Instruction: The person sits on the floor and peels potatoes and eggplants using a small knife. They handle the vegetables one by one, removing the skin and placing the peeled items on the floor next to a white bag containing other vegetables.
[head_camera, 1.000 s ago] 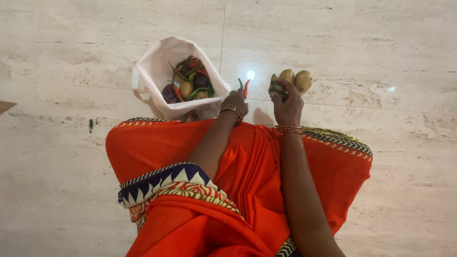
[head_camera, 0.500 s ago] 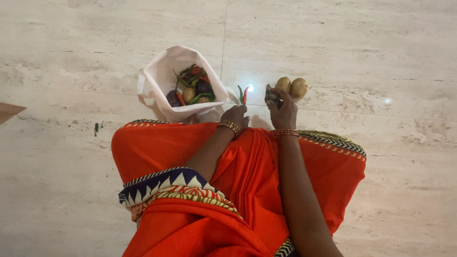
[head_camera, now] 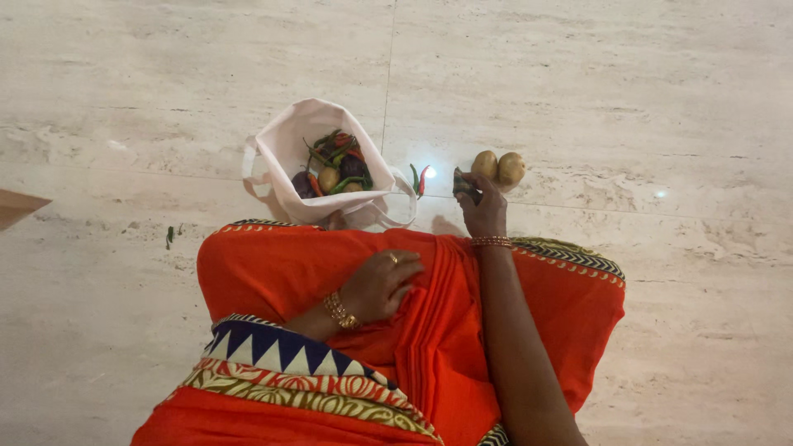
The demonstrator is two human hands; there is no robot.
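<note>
My right hand (head_camera: 484, 208) reaches forward to the floor and grips a small dark green vegetable (head_camera: 462, 182), right beside two potatoes (head_camera: 498, 167) lying on the marble. My left hand (head_camera: 382, 284) rests empty on my orange garment (head_camera: 429, 330), fingers loosely spread. A red and a green chilli (head_camera: 420, 179) lie on the floor between the potatoes and a white cloth bag (head_camera: 285, 149). The bag stands open and holds chillies, an aubergine and a potato.
A pale marble floor (head_camera: 619, 83) with a tile joint running up the middle surrounds me. A small green scrap (head_camera: 170, 235) lies on the floor at left. A brown corner (head_camera: 16, 206) juts in at the left edge.
My left hand has let go of the chillies beside the bag and pulled back onto my lap. My right hand stays at the potatoes with the dark vegetable.
</note>
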